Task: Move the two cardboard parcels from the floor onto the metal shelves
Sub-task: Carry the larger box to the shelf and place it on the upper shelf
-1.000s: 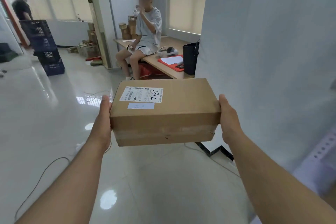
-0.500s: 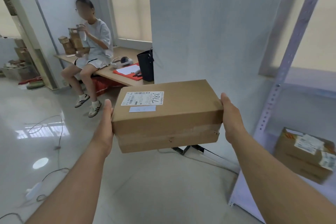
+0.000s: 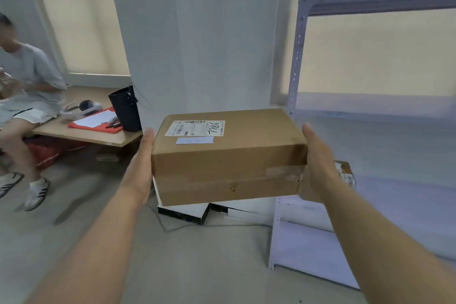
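Note:
I hold a brown cardboard parcel (image 3: 246, 155) in the air at chest height, with a white shipping label and a small blue slip on its top. My left hand (image 3: 142, 168) presses flat on its left end and my right hand (image 3: 318, 163) grips its right end. The metal shelves (image 3: 299, 39) stand to the right, pale grey with a perforated upright. A second parcel (image 3: 345, 173) lies on a lower shelf, mostly hidden behind my right hand.
A white pillar (image 3: 197, 44) rises straight ahead, with a black-and-white board (image 3: 187, 213) at its foot. A person (image 3: 27, 76) sits on a low wooden table (image 3: 98, 137) at the left, beside a black bag (image 3: 124, 108) and a red folder (image 3: 96, 123). A cable (image 3: 172, 228) lies on the floor.
My view has swung right while I carry the parcel: the seated person slid to the left edge, and the shelf frame now fills the right side, closer than before. My grip is unchanged.

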`<state>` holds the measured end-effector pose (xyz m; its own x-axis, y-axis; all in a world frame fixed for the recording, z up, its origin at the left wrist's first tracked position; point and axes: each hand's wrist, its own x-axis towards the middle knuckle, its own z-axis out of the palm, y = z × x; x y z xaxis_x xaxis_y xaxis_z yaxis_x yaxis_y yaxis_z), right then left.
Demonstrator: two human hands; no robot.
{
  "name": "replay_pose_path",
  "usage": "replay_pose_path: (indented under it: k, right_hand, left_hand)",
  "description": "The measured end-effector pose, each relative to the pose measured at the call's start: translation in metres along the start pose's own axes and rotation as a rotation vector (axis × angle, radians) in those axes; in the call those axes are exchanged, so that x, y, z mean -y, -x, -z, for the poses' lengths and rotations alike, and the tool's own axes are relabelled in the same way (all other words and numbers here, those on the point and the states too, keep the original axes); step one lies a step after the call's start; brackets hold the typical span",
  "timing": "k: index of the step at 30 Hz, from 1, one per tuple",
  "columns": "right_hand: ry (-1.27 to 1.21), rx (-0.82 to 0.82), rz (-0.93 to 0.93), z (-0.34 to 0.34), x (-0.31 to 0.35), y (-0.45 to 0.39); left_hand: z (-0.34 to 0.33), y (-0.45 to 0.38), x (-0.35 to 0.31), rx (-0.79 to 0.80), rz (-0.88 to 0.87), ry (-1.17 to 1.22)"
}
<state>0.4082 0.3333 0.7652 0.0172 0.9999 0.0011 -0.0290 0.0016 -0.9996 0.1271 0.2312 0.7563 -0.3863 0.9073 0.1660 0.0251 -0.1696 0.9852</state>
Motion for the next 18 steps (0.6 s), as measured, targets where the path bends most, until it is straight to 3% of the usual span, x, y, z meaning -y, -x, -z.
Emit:
replay_pose_path:
  k: [5,18]
  right_hand:
    - [0.061,-0.144,0.128,0.048,0.013,-0.003]
    - [-0.028,-0.338,0.157,0.168,0.048,-0.052]
  left_hand:
    - [-0.041,-0.02,-0.001,0.104,-0.049,-0.028]
    - [-0.183,-0.073,-0.029,0.331,-0.102,-0.012]
